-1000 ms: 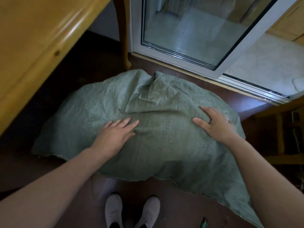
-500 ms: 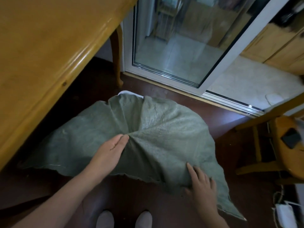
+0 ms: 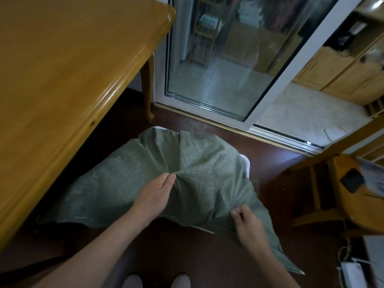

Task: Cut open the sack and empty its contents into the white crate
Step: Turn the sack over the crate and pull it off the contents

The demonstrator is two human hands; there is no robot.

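A person stands over a green sack (image 3: 199, 169) draped across a white crate (image 3: 245, 161) on a dark floor (image 3: 207, 256), between a wooden table (image 3: 62, 80) and a chair (image 3: 332, 183), near a sliding glass door (image 3: 218, 69). The left hand (image 3: 154, 196) pinches a bunch of cloth at the sack's middle, folds radiating from the grip. The right hand (image 3: 248, 223) curls its fingers round the sack's near right edge. Only the crate's corners show. The toes of pale shoes (image 3: 133, 281) appear below.
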